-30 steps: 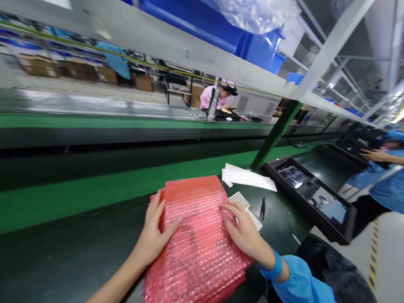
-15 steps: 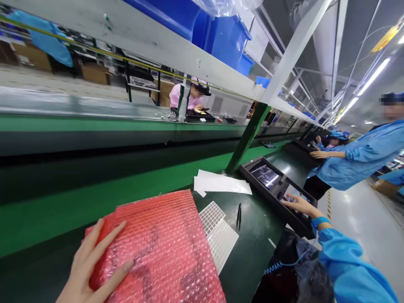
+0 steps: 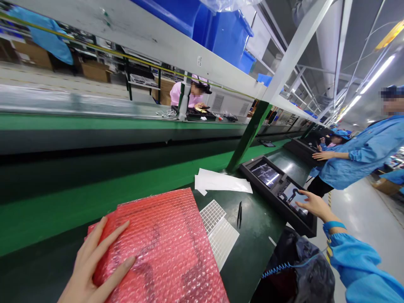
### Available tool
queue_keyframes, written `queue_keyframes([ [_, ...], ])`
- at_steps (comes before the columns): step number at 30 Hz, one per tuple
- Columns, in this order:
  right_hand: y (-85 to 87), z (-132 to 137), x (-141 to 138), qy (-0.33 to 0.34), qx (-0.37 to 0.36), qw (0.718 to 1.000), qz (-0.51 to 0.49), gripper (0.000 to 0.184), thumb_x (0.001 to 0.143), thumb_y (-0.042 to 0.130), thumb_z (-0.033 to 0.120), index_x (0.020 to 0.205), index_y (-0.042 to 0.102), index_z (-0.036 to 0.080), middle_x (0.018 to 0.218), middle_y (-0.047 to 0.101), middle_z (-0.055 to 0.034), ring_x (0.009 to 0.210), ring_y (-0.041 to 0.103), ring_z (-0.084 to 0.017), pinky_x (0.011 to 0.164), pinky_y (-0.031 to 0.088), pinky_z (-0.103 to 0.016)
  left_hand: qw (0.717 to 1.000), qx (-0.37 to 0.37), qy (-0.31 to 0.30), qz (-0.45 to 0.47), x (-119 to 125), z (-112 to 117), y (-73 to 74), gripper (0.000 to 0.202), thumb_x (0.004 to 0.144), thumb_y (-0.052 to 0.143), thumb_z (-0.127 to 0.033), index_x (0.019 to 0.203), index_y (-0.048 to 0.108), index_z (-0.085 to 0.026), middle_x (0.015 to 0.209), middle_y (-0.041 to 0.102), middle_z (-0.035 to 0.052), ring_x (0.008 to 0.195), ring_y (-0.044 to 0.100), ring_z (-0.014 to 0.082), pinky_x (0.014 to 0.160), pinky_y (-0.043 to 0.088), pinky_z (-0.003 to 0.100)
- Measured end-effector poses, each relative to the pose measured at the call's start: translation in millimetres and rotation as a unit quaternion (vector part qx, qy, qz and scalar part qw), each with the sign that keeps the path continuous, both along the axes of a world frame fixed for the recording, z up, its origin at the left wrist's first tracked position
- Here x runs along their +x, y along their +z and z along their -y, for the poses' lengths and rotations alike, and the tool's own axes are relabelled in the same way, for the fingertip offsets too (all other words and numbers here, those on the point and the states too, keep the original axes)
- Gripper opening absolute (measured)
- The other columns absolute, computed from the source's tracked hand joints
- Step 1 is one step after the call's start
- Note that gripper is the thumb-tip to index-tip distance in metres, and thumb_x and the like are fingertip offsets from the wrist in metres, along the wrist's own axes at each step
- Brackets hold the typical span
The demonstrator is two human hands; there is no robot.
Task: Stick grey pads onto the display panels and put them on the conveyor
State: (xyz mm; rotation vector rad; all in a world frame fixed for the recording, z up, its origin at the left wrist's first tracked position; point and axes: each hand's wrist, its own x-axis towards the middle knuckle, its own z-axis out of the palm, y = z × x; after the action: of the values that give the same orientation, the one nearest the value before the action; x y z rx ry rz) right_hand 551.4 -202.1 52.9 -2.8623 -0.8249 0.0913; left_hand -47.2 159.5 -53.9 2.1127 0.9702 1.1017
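My left hand (image 3: 94, 265) lies with fingers spread on a stack of red bubble-wrap pouches (image 3: 160, 244), touching the left side. Dark shapes show faintly through the red wrap. At the right, my right hand (image 3: 315, 205) hovers at the edge of a black tray (image 3: 268, 198), thumb and forefinger apart. Inside this tray are a dark glossy screen panel (image 3: 265, 174) and a paler panel (image 3: 292, 194) with a curved black shape near my fingertips. Whether that shape is loose or part of the panel I cannot make out.
Black tweezers (image 3: 239, 215) lie beside white gridded label sheets (image 3: 217, 233). White paper strips (image 3: 222, 182) are behind them. A black plastic bag (image 3: 303, 265) and blue coiled cord (image 3: 277, 269) are at the front right. A green post (image 3: 249, 136) rises behind the tray. Co-workers are nearby.
My right hand has drawn back to the right from over the pale panel, uncovering more of it and the curved black shape. My left hand stays on the red pouches.
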Motion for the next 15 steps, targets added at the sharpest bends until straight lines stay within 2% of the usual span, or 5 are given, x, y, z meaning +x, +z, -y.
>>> queue_keyframes([
  [3, -6.0, 6.8, -4.2, 0.010, -0.014, 1.000, -0.008, 0.040, 0.096, 0.077, 0.036, 0.129, 0.070, 0.015, 0.109, 0.077, -0.0073, 0.096, 0.075, -0.023, 0.092, 0.060, -0.042, 1.000, -0.006, -0.001, 0.008, -0.5, -1.1, -2.1, 0.054, 0.093, 0.059, -0.064, 0.145, 0.058, -0.049, 0.174, 0.031, -0.0079, 0.162, 0.022, 0.0340, 0.129, 0.017, 0.067],
  [6, -13.9, 9.4, -7.6, 0.019, -0.028, 0.999, -0.021, 0.032, 0.099, 0.075, 0.040, 0.120, 0.073, 0.016, 0.100, 0.077, -0.0042, 0.089, 0.075, -0.022, 0.087, 0.061, -0.041, 1.000, -0.027, 0.002, 0.012, 2.2, 5.5, 7.2, 0.053, 0.096, 0.056, -0.063, 0.146, 0.057, -0.046, 0.174, 0.029, -0.0058, 0.163, 0.020, 0.0324, 0.130, 0.015, 0.064],
  [10, -17.1, 8.4, -8.8, 0.040, -0.035, 0.998, -0.022, 0.029, 0.101, 0.073, 0.040, 0.117, 0.073, 0.016, 0.103, 0.076, -0.0043, 0.091, 0.074, -0.022, 0.088, 0.061, -0.041, 0.999, -0.029, 0.005, 0.027, 6.1, 12.7, 17.5, 0.051, 0.096, 0.056, -0.062, 0.145, 0.058, -0.049, 0.174, 0.030, -0.0090, 0.163, 0.020, 0.0333, 0.131, 0.014, 0.063],
  [13, -16.3, 5.8, -10.7, 0.058, -0.030, 0.998, -0.010, 0.030, 0.100, 0.074, 0.038, 0.120, 0.072, 0.016, 0.104, 0.076, -0.0048, 0.092, 0.075, -0.022, 0.090, 0.061, -0.043, 0.999, -0.022, 0.006, 0.036, 7.2, 12.7, 17.5, 0.048, 0.096, 0.057, -0.061, 0.143, 0.056, -0.055, 0.173, 0.030, -0.0134, 0.163, 0.021, 0.0325, 0.131, 0.014, 0.065],
  [15, -15.9, 4.6, -13.4, 0.063, -0.020, 0.998, 0.004, 0.029, 0.099, 0.076, 0.035, 0.121, 0.072, 0.016, 0.107, 0.077, -0.0054, 0.092, 0.075, -0.022, 0.092, 0.061, -0.044, 0.999, -0.019, 0.010, 0.042, 7.6, 12.0, 16.6, 0.045, 0.097, 0.056, -0.060, 0.142, 0.056, -0.055, 0.173, 0.031, -0.0129, 0.163, 0.021, 0.0321, 0.131, 0.014, 0.065],
])
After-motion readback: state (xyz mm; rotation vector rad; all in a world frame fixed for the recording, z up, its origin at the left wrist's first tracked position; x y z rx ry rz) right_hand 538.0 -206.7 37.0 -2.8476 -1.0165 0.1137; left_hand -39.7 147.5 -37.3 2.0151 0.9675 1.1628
